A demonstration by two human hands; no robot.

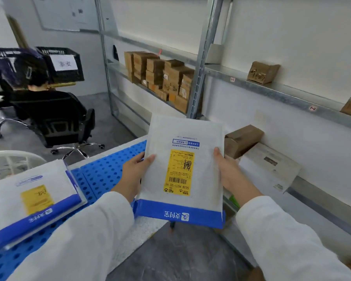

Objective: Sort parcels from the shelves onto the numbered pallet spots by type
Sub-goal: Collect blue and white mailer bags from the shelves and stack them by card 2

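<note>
I hold a white mailer envelope (pixel 193 136) with a blue bottom band and a yellow label upright in front of me. My left hand (pixel 133 175) grips its left edge and my right hand (pixel 229 173) grips its right edge. Below and to the left lies the blue perforated pallet (pixel 107 171). A stack of similar white and blue envelopes (pixel 28 199) rests on the pallet at the lower left. The metal shelf unit (pixel 282 94) on the right carries brown cardboard boxes (pixel 162 76), with one box (pixel 262 72) alone on the upper level.
A lower shelf at the right holds a brown box (pixel 241 138) and a flat white parcel (pixel 272 165). A person sits in a black office chair (pixel 55 122) at the left, with black crates (pixel 63 63) behind. Grey floor lies between pallet and shelves.
</note>
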